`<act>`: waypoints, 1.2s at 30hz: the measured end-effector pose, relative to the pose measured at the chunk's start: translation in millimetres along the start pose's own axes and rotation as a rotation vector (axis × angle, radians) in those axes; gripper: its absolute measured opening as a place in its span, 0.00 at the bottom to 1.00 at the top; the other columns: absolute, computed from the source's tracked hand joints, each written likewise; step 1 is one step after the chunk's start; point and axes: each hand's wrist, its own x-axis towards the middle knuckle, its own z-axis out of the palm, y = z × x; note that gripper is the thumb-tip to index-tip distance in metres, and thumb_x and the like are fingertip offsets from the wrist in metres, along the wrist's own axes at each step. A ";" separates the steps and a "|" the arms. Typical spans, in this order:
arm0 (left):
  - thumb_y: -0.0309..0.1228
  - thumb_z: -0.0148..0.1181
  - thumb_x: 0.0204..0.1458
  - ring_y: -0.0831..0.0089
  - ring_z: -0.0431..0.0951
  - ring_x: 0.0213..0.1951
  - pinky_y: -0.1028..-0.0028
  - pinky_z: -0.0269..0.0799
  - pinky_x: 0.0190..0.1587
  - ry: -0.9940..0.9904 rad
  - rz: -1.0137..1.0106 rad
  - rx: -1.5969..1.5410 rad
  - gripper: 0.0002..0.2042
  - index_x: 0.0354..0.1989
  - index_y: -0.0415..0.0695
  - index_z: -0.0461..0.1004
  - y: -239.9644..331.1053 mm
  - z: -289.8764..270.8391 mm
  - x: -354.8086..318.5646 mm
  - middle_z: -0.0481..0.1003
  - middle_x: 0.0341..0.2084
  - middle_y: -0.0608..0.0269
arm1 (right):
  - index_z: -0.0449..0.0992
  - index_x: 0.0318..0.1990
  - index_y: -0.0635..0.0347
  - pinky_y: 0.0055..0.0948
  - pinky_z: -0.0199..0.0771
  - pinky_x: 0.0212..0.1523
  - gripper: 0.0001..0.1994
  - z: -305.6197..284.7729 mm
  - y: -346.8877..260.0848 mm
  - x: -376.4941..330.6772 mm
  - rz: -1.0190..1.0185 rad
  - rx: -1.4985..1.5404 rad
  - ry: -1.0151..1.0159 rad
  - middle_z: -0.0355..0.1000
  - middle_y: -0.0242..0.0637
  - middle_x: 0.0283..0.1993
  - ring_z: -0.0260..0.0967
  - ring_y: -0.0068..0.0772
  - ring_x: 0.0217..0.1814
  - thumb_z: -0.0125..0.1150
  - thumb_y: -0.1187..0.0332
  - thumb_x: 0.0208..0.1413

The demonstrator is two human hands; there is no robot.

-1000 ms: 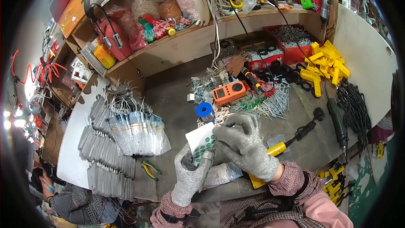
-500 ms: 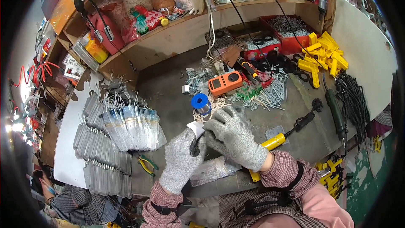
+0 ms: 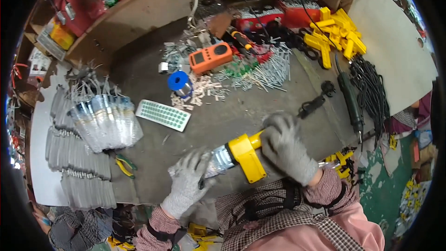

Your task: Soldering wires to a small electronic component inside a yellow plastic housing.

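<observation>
A yellow-handled tool (image 3: 246, 161) lies crosswise in front of me at the table's near edge. Its left end is a metallic part in clear plastic wrap (image 3: 221, 158). My left hand (image 3: 188, 181) is closed round that wrapped end. At the right, my gloved right hand (image 3: 289, 151) is curled at the yellow grip, slightly smeared by motion, its fingertips partly hidden. Both hands wear grey knit gloves. Up and left of them is a white sheet with rows of green dots (image 3: 163, 115). A black cord with a plug (image 3: 318, 100) lies beyond my right hand.
Bagged pieces (image 3: 107, 121) and stacked clear sleeves (image 3: 76, 153) cover the left side, beside green-and-yellow pliers (image 3: 124, 165). Farther back are a blue spool (image 3: 179, 82), an orange meter (image 3: 210, 57) and loose screws (image 3: 265, 72). Yellow housings (image 3: 337, 32) and a dark electric screwdriver (image 3: 349, 100) are at right.
The small white piece between my hands is gone from them. Both hands have moved lower, apart, onto the yellow-handled tool. The green-dotted sheet now shows on the table. My view has shifted.
</observation>
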 end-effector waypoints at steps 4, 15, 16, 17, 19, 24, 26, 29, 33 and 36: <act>0.45 0.70 0.47 0.46 0.63 0.66 0.49 0.59 0.65 -0.028 -0.106 0.102 0.41 0.69 0.43 0.61 15.3 12.7 -16.2 0.64 0.66 0.48 | 0.71 0.59 0.65 0.49 0.60 0.72 0.26 -34.1 7.1 -44.0 -0.157 0.503 -0.361 0.64 0.51 0.65 0.57 0.56 0.74 0.60 0.80 0.48; 0.40 0.58 0.62 0.50 0.71 0.60 0.57 0.64 0.65 -0.064 0.166 -0.277 0.22 0.60 0.41 0.71 91.3 -12.2 108.8 0.73 0.57 0.48 | 0.73 0.58 0.59 0.47 0.60 0.71 0.25 -52.8 185.6 -24.2 0.311 -0.384 -0.166 0.63 0.49 0.67 0.58 0.57 0.71 0.57 0.83 0.50; 0.40 0.58 0.62 0.50 0.71 0.60 0.57 0.64 0.65 -0.063 0.174 -0.277 0.22 0.60 0.41 0.71 93.1 -12.5 114.4 0.73 0.57 0.48 | 0.73 0.59 0.57 0.47 0.60 0.72 0.25 -53.7 186.2 -22.8 0.295 -0.280 -0.175 0.63 0.49 0.67 0.58 0.57 0.72 0.58 0.82 0.50; 0.39 0.58 0.62 0.49 0.72 0.60 0.57 0.65 0.64 -0.125 0.105 -0.303 0.22 0.60 0.41 0.72 95.1 -12.5 119.3 0.73 0.57 0.48 | 0.73 0.59 0.56 0.46 0.59 0.72 0.26 -54.4 187.0 -22.7 0.281 -0.177 -0.182 0.63 0.49 0.67 0.57 0.57 0.72 0.58 0.82 0.50; 0.41 0.55 0.65 0.52 0.74 0.59 0.60 0.67 0.64 -0.197 0.068 -0.313 0.22 0.62 0.40 0.71 100.2 -11.6 125.8 0.75 0.55 0.48 | 0.74 0.58 0.57 0.47 0.62 0.71 0.23 -50.8 186.3 -26.8 0.305 -0.148 -0.050 0.65 0.48 0.66 0.59 0.56 0.70 0.60 0.78 0.52; 0.39 0.48 0.71 0.69 0.75 0.58 0.69 0.67 0.63 -0.243 -0.111 -0.835 0.21 0.62 0.37 0.71 89.3 -19.8 145.2 0.78 0.55 0.53 | 0.77 0.53 0.59 0.45 0.68 0.64 0.16 -76.5 146.7 -32.3 0.236 -0.011 0.112 0.71 0.47 0.57 0.67 0.54 0.62 0.62 0.72 0.56; 0.38 0.51 0.70 0.66 0.77 0.57 0.70 0.71 0.60 -0.117 -0.086 -0.811 0.21 0.60 0.32 0.71 76.0 -18.1 134.1 0.77 0.53 0.49 | 0.78 0.52 0.58 0.41 0.74 0.57 0.14 -79.0 102.3 -39.2 0.337 0.591 -0.084 0.74 0.45 0.51 0.72 0.51 0.55 0.63 0.71 0.57; 0.42 0.52 0.69 0.63 0.77 0.57 0.67 0.70 0.61 -0.144 -0.166 -0.865 0.23 0.60 0.33 0.71 68.1 -14.1 120.8 0.76 0.54 0.50 | 0.78 0.46 0.58 0.38 0.77 0.49 0.11 -31.9 57.6 -59.2 0.166 0.799 -0.160 0.75 0.42 0.43 0.74 0.47 0.47 0.67 0.68 0.56; 0.45 0.56 0.66 0.56 0.76 0.57 0.63 0.70 0.61 -0.091 -0.110 -0.700 0.25 0.60 0.36 0.71 49.5 -0.2 86.2 0.75 0.54 0.46 | 0.78 0.39 0.59 0.38 0.76 0.34 0.08 10.2 23.7 -63.5 0.166 0.853 -0.042 0.75 0.40 0.34 0.76 0.40 0.34 0.69 0.70 0.53; 0.47 0.64 0.60 0.50 0.73 0.60 0.59 0.68 0.63 -0.101 -0.091 -0.729 0.30 0.63 0.38 0.69 41.6 2.1 65.0 0.73 0.56 0.45 | 0.78 0.40 0.59 0.40 0.77 0.35 0.08 21.3 14.0 -64.6 0.170 0.740 0.027 0.74 0.40 0.35 0.75 0.42 0.33 0.67 0.72 0.52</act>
